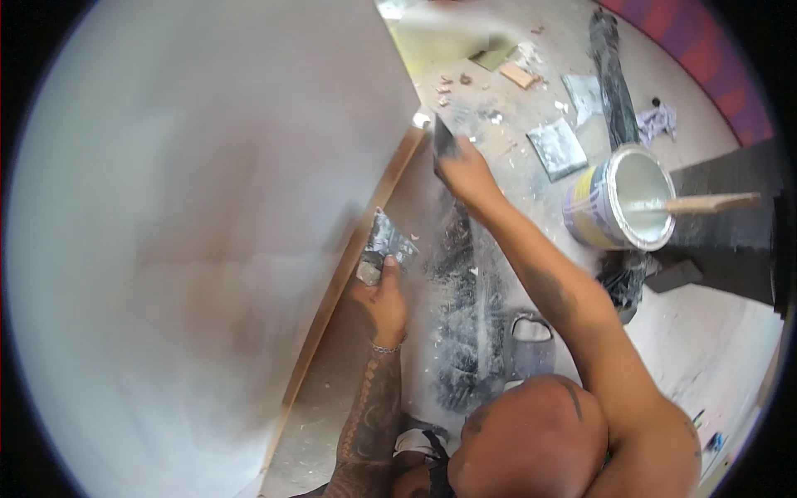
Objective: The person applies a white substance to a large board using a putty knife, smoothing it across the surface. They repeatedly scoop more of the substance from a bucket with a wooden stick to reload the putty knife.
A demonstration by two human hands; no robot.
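My left hand (382,303) is closed around the handle of a putty knife (390,236), its broad blade smeared with white filler. That blade sits close to the wooden baseboard (336,286) along the foot of the white wall (207,207). Further up, my right arm is stretched out, and my right hand (469,174) grips a dark flat-bladed scraper (444,139), slightly blurred. Its tip points to the far end of the baseboard, next to a white patch (422,120) at the wall's corner.
A bucket (585,207) of whitish paste stands at the right with a wooden stick (714,202) across its rim. Behind it lie a dusty square sheet (556,149), a long black plastic-wrapped bundle (614,79) and scattered crumbs. Dusty black sheeting (469,332) covers floor near my hands.
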